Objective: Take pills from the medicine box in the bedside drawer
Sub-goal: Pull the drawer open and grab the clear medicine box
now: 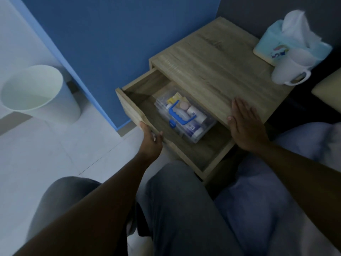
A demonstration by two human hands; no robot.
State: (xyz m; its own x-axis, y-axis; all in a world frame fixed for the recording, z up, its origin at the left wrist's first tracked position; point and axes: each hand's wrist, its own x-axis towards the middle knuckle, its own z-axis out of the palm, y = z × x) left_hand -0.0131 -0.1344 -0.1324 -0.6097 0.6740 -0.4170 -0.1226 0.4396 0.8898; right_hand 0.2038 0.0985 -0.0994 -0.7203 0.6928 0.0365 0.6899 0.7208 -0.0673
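Note:
The wooden bedside drawer (193,156) stands pulled out from the nightstand (217,71). Inside it lies a clear plastic medicine box (206,124) with a blue handle (180,115) on its lid; small bottles and packets show through the plastic. My left hand (150,140) grips the drawer's front panel (129,106) at its near end, fingers under the edge and thumb on top. My right hand (245,124) rests flat, palm down, on the nightstand top at its front edge, holding nothing.
On the nightstand's far right stand a white mug (291,69) and a light blue tissue box (287,41) with a tissue sticking up. A pale waste bin (36,93) stands on the tiled floor to the left. A blue wall panel rises behind. My knees are below the drawer.

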